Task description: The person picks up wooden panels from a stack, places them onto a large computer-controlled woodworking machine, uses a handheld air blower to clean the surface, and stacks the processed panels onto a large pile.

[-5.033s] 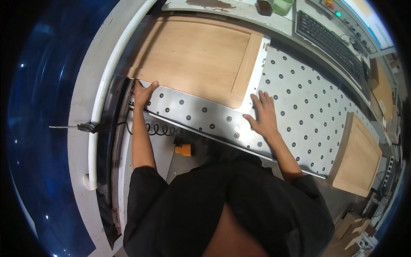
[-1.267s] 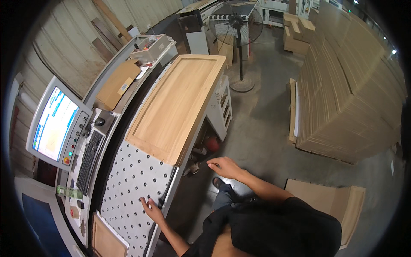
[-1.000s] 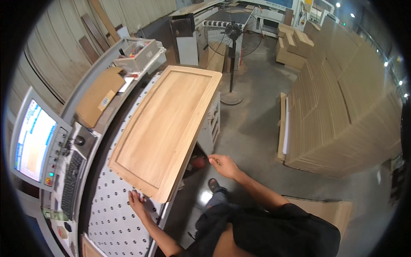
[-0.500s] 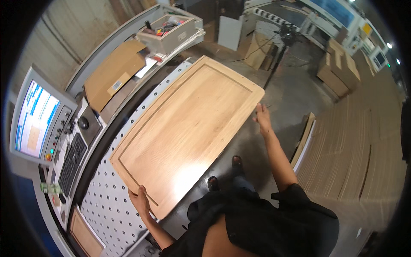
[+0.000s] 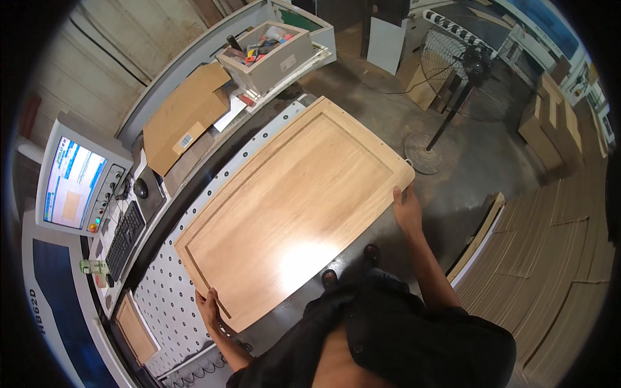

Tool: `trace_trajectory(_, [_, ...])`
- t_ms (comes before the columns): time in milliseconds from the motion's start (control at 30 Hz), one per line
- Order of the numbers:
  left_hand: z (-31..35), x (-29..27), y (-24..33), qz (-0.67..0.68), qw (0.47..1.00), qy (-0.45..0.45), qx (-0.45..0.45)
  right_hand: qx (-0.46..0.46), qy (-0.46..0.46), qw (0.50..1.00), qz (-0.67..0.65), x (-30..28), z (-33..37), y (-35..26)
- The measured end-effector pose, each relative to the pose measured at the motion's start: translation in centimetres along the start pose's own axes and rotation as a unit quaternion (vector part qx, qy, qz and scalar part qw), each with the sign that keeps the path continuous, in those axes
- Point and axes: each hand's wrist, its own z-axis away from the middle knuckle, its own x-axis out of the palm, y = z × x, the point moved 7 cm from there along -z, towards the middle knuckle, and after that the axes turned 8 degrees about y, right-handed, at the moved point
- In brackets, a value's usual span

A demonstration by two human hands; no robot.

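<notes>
Overhanging dotted table [image 5: 169, 294], lg wood panel [image 5: 294, 207] partly over floor [image 5: 453, 200]. L hand [image 5: 208, 310] pinching panel's left end, thumb on top. R hand [image 5: 407, 210] touching near-right corner, fingers partly hidden, can't tell if pinching. So far: hands at both ends, panel not fully clear of table, sm panel [image 5: 136, 330] on table untouched

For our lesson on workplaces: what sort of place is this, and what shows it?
Likely a woodworking or furniture workshop: a large wooden panel, a black-dotted pale table and a big stack of cardboard.
</notes>
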Motion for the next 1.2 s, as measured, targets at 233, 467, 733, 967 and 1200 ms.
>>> trace_trajectory(233, [-0.7, -1.7, 0.1, -0.204, 0.972, 0.091, -0.075, -0.200, 0.097, 0.969, 0.110, -1.7, -7.4, -0.8])
trace_trajectory(467, [-2.6, -1.6, -1.6, -0.197, 0.961, 0.196, 0.008, -0.126, -0.132, 0.959, 0.215, 2.3, -12.6, -1.0])
trace_trajectory(733, [-3.0, -1.9, -2.7, -0.209, 0.951, 0.225, 0.025, -0.114, -0.103, 0.965, 0.210, 2.3, -12.5, -1.3])
trace_trajectory(967, [-0.8, -0.3, -0.8, -0.256, 0.930, 0.263, 0.012, -0.097, -0.144, 0.966, 0.192, 2.5, -12.0, -1.9])
trace_trajectory(1200, [1.9, 1.9, 4.4, -0.326, 0.905, 0.270, 0.041, -0.111, -0.101, 0.963, 0.224, 2.1, -12.5, -0.4])
